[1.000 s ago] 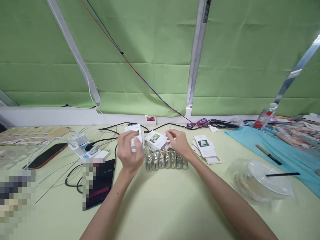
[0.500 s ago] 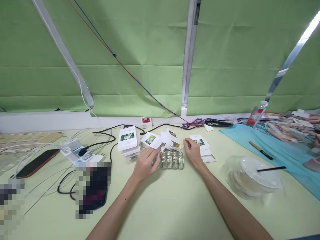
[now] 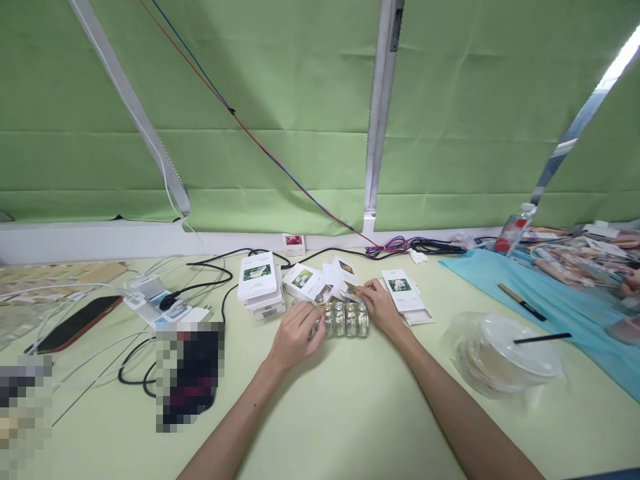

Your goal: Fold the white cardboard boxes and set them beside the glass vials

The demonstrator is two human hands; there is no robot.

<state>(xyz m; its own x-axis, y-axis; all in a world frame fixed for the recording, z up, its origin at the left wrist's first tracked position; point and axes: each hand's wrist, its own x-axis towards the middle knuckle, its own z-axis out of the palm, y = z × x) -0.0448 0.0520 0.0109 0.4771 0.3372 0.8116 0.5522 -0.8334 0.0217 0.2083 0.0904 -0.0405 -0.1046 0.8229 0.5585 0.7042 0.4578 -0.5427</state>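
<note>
Near the left edge of the bench (image 3: pixel 340 413): a phone (image 3: pixel 75 325) and a power strip (image 3: pixel 160 303), well apart from the hands. Toward the middle, just left of the hands: a stack of boxes (image 3: pixel 257 283).

Left hand (image 3: pixel 295 337) curled round the left end of the vials (image 3: pixel 345 319), fingers closed on the glass. Vials upright in a tight row at the middle of the bench, touching one another, flanked by both hands. Just behind the row, toward the far edge: loose cartons (image 3: pixel 303 280).

Right hand (image 3: pixel 380 308) at the row's right end, fingertips drawn together behind it; impossible to tell whether holding anything. Just right of it: flat carton blanks (image 3: pixel 403 290). Nearer the right edge: a lidded bowl (image 3: pixel 505 357).

Likely trouble:
- Uneven pressure from either end, buckling the row and toppling glass against glass.
- Lifting an end vial and dragging its neighbour over.
- Possible rolling toward the near edge once tipped, with nothing there to stop it.
- Perhaps a snag of the right fingertips on a carton flap, knocking the back of the row.
</note>
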